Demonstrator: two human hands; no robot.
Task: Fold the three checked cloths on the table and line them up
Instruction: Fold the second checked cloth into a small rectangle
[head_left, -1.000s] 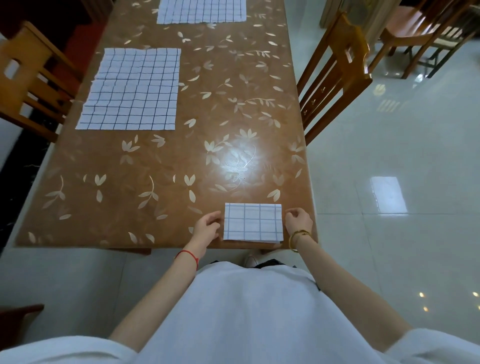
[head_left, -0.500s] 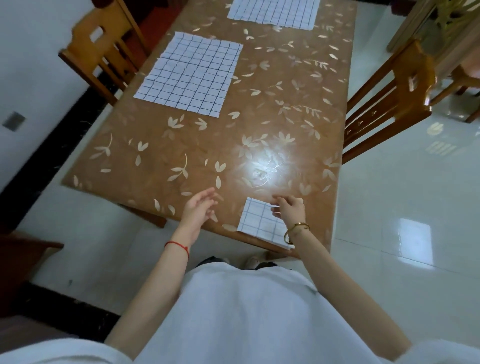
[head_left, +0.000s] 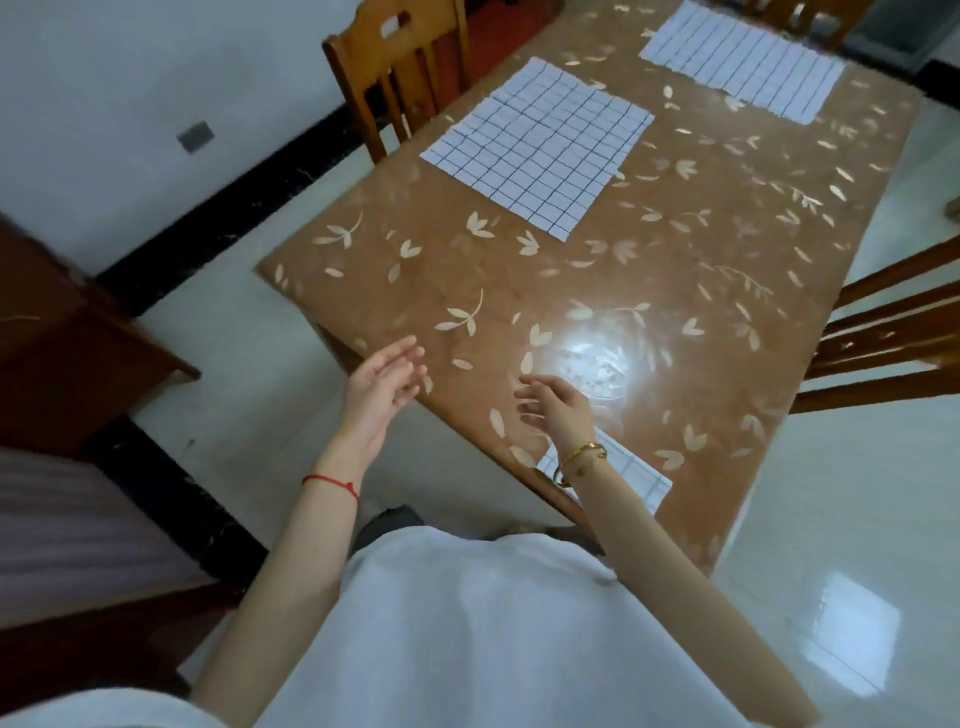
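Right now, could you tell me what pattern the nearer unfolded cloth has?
The nearer unfolded cloth is white with thin dark grid lines; head view.

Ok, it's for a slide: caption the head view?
Left hand and right hand open by the table; folded cloth at its edge, middle cloth and far cloth unfolded.

Surface (head_left: 441, 291) brown, pale leaf print. Folded cloth (head_left: 636, 480) by right hand (head_left: 561, 410), near flat cloth (head_left: 540, 150) and far flat cloth (head_left: 743, 62) beyond it: white, dark grid.
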